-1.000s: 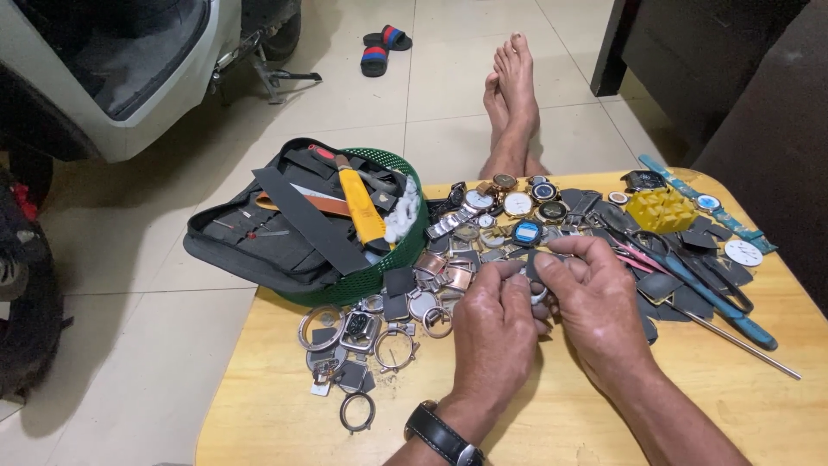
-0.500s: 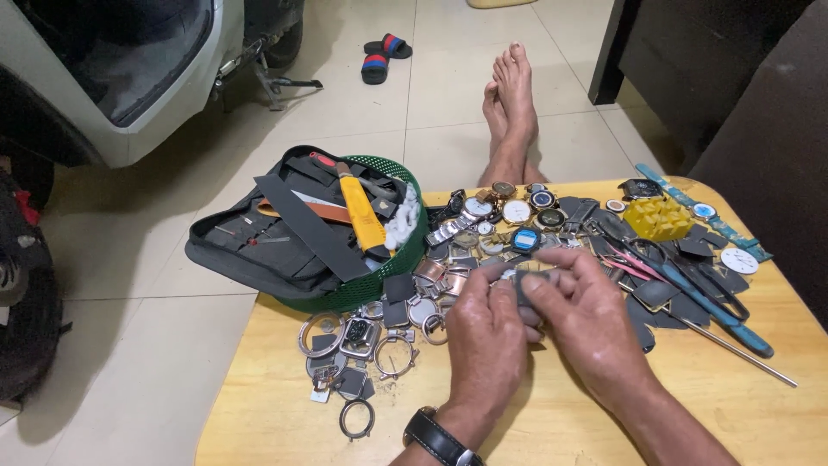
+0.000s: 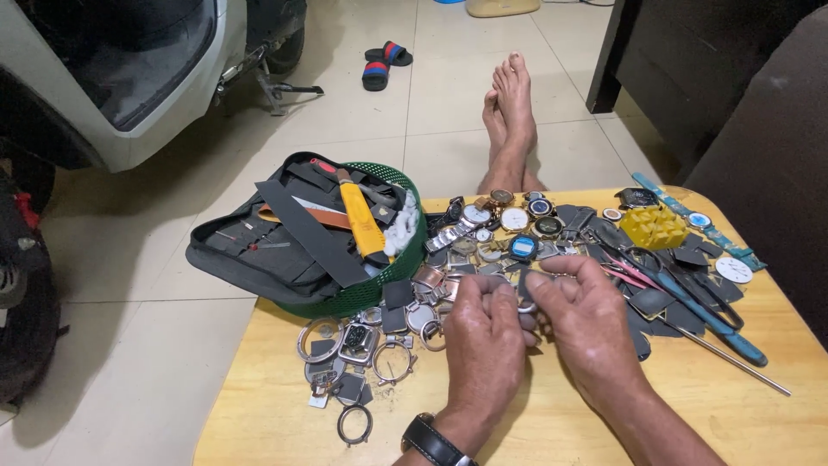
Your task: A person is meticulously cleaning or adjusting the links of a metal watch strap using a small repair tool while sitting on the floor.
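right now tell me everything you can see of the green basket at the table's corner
The green basket is round, of plastic-looking mesh, standing upright on the far left corner of the wooden table, partly overhanging it. A black tool pouch lies open across it, hiding most of the rim. A yellow-handled tool and white wadding rest on top. Watch parts crowd against its wall.

Head camera looks steeply down, close over the table (image 3: 276, 414).

Two hands (image 3: 535, 332), two feet (image 3: 509, 116), two sandals (image 3: 386, 62).
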